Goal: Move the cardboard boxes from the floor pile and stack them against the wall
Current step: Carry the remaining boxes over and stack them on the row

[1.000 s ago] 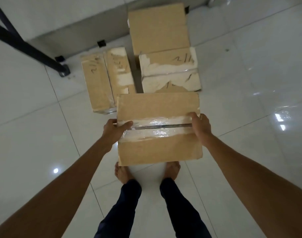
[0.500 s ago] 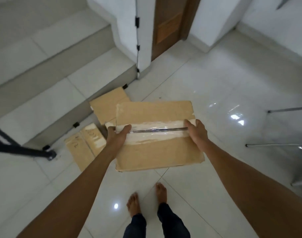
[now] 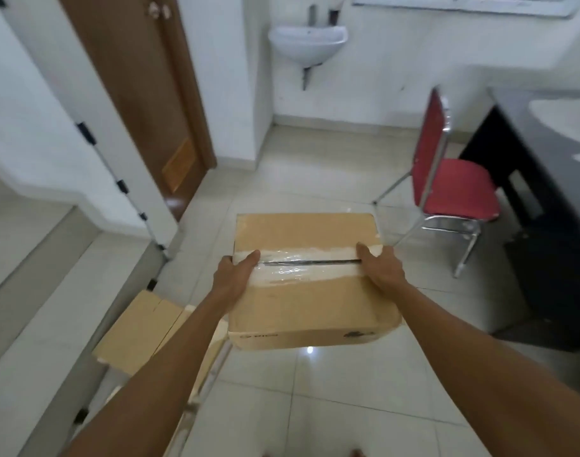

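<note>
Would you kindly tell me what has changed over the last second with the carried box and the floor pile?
The person has turned away from the floor pile: the remaining boxes, earlier straight ahead, now lie at lower left, and a door, sink and red chair have come into view. Unchanged: the left hand and right hand grip the carried box by its ends, thumbs on the taped seam.

Both hands, left hand point(image 3: 234, 277) and right hand point(image 3: 382, 270), grip taped cardboard box point(image 3: 310, 301) above floor point(image 3: 348, 407).

Matt cardboard box point(image 3: 306, 285), glossy tape strip point(image 3: 306, 263); glossy floor tiles point(image 3: 331, 390); chair point(image 3: 447, 189) seemingly cloth, chrome legs.
</note>
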`<state>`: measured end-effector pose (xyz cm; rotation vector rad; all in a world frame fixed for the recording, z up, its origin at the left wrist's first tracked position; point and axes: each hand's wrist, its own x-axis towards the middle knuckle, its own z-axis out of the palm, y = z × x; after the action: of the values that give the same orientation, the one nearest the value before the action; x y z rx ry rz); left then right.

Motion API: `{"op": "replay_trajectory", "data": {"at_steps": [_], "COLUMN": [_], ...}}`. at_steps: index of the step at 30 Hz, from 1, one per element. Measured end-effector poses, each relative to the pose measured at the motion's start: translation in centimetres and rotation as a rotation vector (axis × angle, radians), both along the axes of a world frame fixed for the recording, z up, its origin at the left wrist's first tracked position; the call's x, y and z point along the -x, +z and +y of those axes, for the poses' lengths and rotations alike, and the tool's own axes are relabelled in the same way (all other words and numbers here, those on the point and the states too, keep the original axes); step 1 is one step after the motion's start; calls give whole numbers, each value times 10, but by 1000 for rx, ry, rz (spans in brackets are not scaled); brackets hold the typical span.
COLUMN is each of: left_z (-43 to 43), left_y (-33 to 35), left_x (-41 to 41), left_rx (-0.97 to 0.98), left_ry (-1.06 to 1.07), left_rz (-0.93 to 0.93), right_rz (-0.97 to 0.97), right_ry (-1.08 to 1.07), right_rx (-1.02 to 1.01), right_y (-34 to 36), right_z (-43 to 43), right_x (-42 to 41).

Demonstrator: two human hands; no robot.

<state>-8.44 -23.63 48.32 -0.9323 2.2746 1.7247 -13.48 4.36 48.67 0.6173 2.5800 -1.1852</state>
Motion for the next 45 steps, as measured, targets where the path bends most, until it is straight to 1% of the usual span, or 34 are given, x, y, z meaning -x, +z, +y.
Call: {"op": "replay_trajectory", "data": {"at_steps": [3, 5, 9, 16, 19, 22, 27, 31, 35, 38, 40, 45], "left_z": [49, 82, 158, 284, 339, 388, 454, 500, 538, 565, 583, 633], "left_y": [24, 36, 54, 71, 78, 82, 87, 92, 89, 89, 90, 83], "left_x": [11, 16, 20, 11, -2, -13, -21, -31, -40, -58, -72, -113], "left_rx": [-52, -38, 32, 48, 94, 123, 150, 146, 130, 165, 157, 147], "left_ry": [-123, -220, -395, -609, -715, -833, -966, -1122, -1257, -1339, -1391, -1479], "left_rz": [-35, -27, 74, 144, 204, 231, 288, 323, 308, 365, 398, 392], "right_rz": [32, 72, 168, 129, 107, 105, 76, 56, 44, 36, 23, -7], "right_ry": [-117, -180, -310, -525, -630, -737, -902, -1055, -1182, -1261, -1317, -1439], "right_rx": [-54, -105, -166, -281, -366, -405, -409, -396, -411, -426, -425, -414], "right_y": [21, 31, 49, 68, 78, 87, 95, 96, 95, 95, 93, 81], "right_z": [53, 88, 157, 268, 307, 342, 376, 392, 404, 411, 415, 434], "right_x": [-18, -35, -72, -141, -174, -207, -255, -294, -329, -356, -377, -431]}}
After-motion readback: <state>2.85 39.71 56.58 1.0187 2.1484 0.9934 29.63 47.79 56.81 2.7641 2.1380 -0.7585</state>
